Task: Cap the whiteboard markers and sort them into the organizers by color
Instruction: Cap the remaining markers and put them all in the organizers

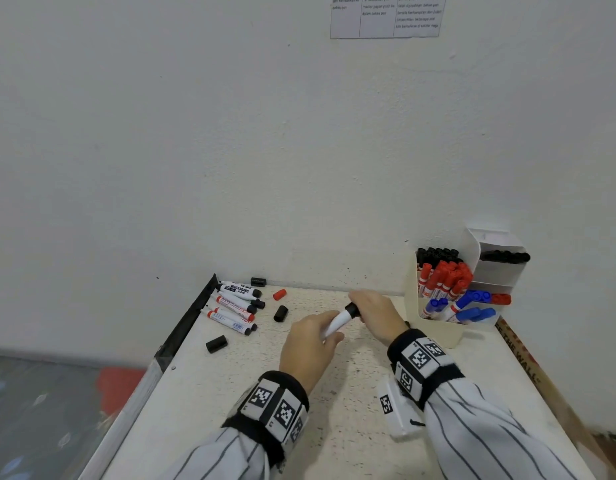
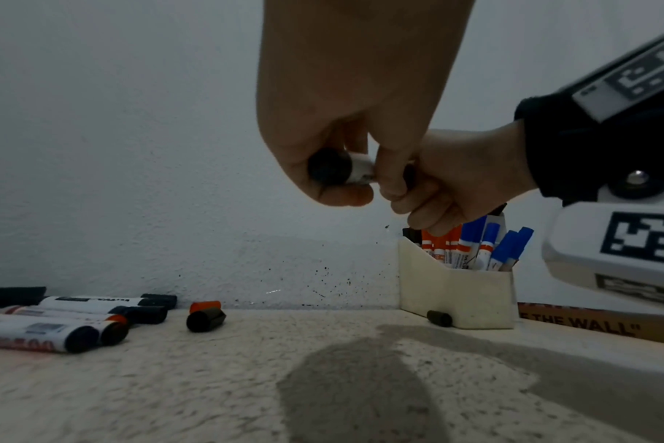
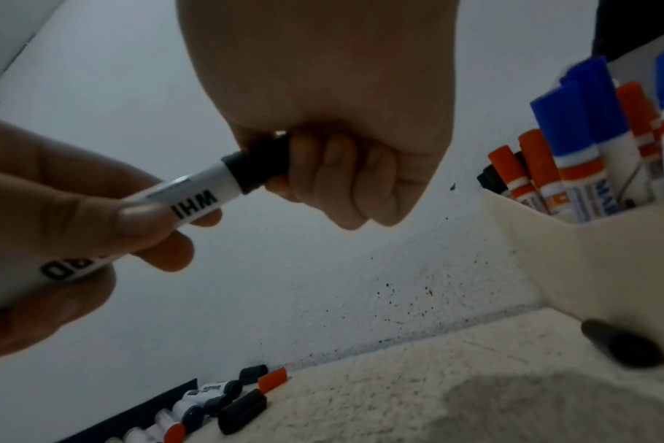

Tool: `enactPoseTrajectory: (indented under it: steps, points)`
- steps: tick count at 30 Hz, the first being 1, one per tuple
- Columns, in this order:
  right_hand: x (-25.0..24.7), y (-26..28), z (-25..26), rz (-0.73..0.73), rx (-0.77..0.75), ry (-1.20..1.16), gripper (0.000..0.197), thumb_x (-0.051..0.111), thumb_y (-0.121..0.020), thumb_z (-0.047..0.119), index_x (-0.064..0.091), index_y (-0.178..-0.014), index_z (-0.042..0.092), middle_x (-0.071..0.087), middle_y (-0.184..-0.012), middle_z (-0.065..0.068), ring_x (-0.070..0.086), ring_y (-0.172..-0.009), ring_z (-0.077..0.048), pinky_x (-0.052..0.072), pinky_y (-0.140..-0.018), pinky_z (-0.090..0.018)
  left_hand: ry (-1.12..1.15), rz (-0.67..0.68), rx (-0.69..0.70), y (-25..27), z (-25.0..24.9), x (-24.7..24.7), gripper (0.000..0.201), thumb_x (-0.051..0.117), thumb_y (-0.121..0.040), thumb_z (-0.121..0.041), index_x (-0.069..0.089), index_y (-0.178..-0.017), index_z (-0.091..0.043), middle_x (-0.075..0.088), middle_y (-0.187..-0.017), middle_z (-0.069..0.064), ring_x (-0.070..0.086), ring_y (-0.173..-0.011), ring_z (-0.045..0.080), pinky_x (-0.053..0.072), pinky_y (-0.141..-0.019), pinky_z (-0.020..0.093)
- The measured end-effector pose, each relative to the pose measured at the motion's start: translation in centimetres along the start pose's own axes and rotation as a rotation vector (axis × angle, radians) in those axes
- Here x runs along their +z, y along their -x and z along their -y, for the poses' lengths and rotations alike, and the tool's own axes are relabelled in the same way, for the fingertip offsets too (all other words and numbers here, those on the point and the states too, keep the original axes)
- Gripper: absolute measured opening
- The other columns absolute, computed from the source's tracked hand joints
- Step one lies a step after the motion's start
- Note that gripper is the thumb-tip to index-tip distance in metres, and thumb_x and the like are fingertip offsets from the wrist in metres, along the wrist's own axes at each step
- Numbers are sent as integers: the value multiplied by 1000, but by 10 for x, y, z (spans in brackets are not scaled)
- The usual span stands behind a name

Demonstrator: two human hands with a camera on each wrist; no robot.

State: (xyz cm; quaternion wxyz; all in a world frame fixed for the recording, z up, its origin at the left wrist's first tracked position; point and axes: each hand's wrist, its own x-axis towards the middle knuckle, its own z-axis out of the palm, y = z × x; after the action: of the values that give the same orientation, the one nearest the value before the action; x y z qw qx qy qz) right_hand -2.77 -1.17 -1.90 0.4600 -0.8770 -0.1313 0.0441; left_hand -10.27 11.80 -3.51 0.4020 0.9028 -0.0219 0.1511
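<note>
My left hand (image 1: 311, 336) grips the white barrel of a black whiteboard marker (image 1: 338, 322) above the table's middle. My right hand (image 1: 372, 311) holds the black cap (image 3: 260, 167) on the marker's tip end; in the right wrist view the cap sits over the tip with a grey collar showing. Several uncapped black and red markers (image 1: 235, 306) lie in a pile at the far left. Loose black caps (image 1: 280, 313) (image 1: 216, 344) (image 1: 258, 282) and a red cap (image 1: 279, 294) lie nearby. The cream organizer (image 1: 434, 327) at the right holds black, red and blue markers in separate sections.
A white box (image 1: 496, 268) with black markers stands behind the organizer. One black cap (image 2: 439, 318) lies at the organizer's foot. A cardboard strip (image 1: 521, 358) runs along the table's right edge. The wall stands close behind.
</note>
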Motion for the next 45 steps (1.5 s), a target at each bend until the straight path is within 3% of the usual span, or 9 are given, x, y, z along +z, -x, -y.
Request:
enactPoseTrajectory:
  steps: [6, 13, 18, 21, 27, 33, 35, 41, 45]
  points:
    - [11, 11, -3, -100, -15, -165, 38, 41, -92, 11, 35, -55, 15, 34, -57, 0, 29, -56, -15, 23, -54, -28, -233, 52, 54, 6, 4, -4, 27, 43, -95, -41, 58, -116, -33, 62, -81, -5, 53, -71, 11, 36, -55, 23]
    - [18, 18, -9, -42, -122, -336, 38, 45, -94, 8, 40, -57, 17, 33, -55, 7, 30, -50, -7, 25, -51, -20, 275, 231, -161, 7, 12, -2, 26, 46, -95, -36, 62, -75, -31, 50, -62, -7, 43, -57, 13, 34, -59, 26]
    - [22, 24, -10, -155, -75, -144, 45, 39, -98, 28, 35, -55, 17, 33, -56, 3, 31, -54, -12, 27, -56, -28, 225, 245, -177, 7, 13, -2, 25, 48, -93, -39, 63, -76, -30, 50, -62, -4, 44, -58, 14, 34, -61, 27]
    - [24, 26, -9, -153, -17, -168, 43, 40, -97, 23, 33, -55, 15, 32, -56, 2, 30, -54, -12, 25, -51, -24, 179, 247, -183, 6, 14, -1, 26, 49, -93, -40, 64, -76, -28, 50, -62, -4, 44, -56, 13, 35, -60, 27]
    - [25, 26, -7, -127, -72, -370, 40, 40, -97, 14, 33, -57, 17, 29, -57, 4, 28, -54, -11, 24, -53, -25, 508, 425, -399, 5, 0, -15, 36, 45, -95, -44, 60, -75, -19, 42, -54, -7, 24, -35, 6, 19, -37, 15]
    - [22, 21, -3, -160, 3, -245, 39, 38, -92, 12, 29, -54, 16, 27, -54, 2, 24, -51, -12, 20, -51, -27, -342, 137, -29, 6, -9, -12, 35, 40, -94, -48, 56, -74, -24, 44, -54, -7, 44, -54, 12, 26, -45, 23]
    - [21, 20, -2, -168, 23, -264, 39, 38, -91, 11, 29, -53, 16, 27, -54, 2, 24, -51, -13, 19, -50, -27, -440, 103, 13, 5, -11, -12, 35, 38, -94, -49, 55, -76, -25, 44, -54, -7, 45, -54, 12, 24, -44, 23]
    - [19, 22, -3, -126, -57, -393, 43, 38, -92, 8, 30, -52, 20, 27, -52, 4, 24, -50, -12, 20, -48, -25, 248, 255, -176, 0, -13, -13, 39, 49, -93, -41, 60, -64, -19, 46, -55, -2, 36, -36, 3, 31, -43, 16]
    - [19, 24, -4, -120, -78, -407, 40, 37, -94, 10, 30, -56, 18, 27, -55, 1, 26, -52, -13, 23, -48, -24, 308, 279, -202, -1, -13, -11, 38, 48, -94, -40, 61, -67, -17, 46, -52, -3, 36, -34, 1, 27, -38, 12]
